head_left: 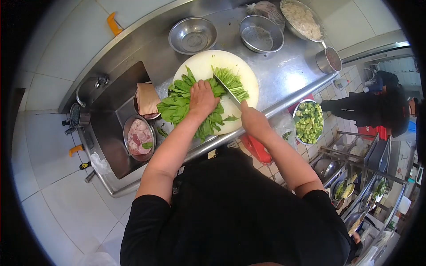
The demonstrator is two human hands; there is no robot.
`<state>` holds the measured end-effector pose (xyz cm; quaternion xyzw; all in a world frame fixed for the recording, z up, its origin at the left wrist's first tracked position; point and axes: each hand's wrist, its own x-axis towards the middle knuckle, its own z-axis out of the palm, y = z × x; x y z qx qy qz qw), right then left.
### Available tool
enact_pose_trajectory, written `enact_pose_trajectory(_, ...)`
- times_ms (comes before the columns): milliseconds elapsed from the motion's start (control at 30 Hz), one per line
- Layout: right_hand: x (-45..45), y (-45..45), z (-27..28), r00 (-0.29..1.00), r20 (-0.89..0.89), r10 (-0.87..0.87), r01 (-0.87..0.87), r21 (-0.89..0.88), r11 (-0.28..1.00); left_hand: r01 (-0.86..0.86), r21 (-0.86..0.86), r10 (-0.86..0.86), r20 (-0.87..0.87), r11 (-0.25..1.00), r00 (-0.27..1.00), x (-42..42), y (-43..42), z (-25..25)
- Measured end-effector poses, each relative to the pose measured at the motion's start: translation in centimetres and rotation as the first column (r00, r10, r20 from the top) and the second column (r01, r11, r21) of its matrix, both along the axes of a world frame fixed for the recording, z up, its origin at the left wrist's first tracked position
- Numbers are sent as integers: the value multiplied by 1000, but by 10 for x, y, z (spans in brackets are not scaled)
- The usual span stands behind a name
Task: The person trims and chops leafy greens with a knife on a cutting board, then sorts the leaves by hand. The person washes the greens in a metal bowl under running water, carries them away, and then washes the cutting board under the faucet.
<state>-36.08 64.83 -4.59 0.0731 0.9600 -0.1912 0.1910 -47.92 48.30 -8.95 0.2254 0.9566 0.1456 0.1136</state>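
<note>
On a round white cutting board (199, 63) lies a pile of leafy greens (175, 104). My left hand (203, 99) presses down on the bunch with its fingers curled over the leaves. My right hand (254, 119) grips a kitchen knife (228, 90) by the handle. The blade sits at the right edge of the bunch, close to my left fingers. Just right of the blade are thin cut green strips (233, 82). A single loose leaf (230, 118) rests on the board below the knife.
Behind the board stand two metal bowls (193, 35) (262, 34) and a pan of pale food (304, 20). The sink (117, 128) at left holds a bowl of raw meat (140, 135). Cut green vegetables fill a bowl (308, 122) at right. Another person (377, 106) stands beyond.
</note>
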Motion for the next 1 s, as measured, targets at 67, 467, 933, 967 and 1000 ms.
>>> enact_pose_trajectory(67,7,8,3,1000,27,-4,4,-5,1000,-24,-20,23,-34,1000,999,-8,-2,3)
enact_pose_trajectory(467,6,8,29,948,-229,-221,167,-233,958,-21,-89,17,-43,996,999,-16,-16,72)
enact_pose_trajectory(933,-31,-55,9,985,-165,49,-74,-150,986,-104,-119,101,-34,987,994,43,-41,8)
enact_pose_trajectory(967,-33,-56,5,985,-158,63,-82,-118,990,-126,-60,123,-61,990,991,46,-41,4)
enact_pose_trajectory(1000,-34,-56,0,986,-149,77,-91,-86,992,-135,-57,132,-59,989,990,45,-44,-1)
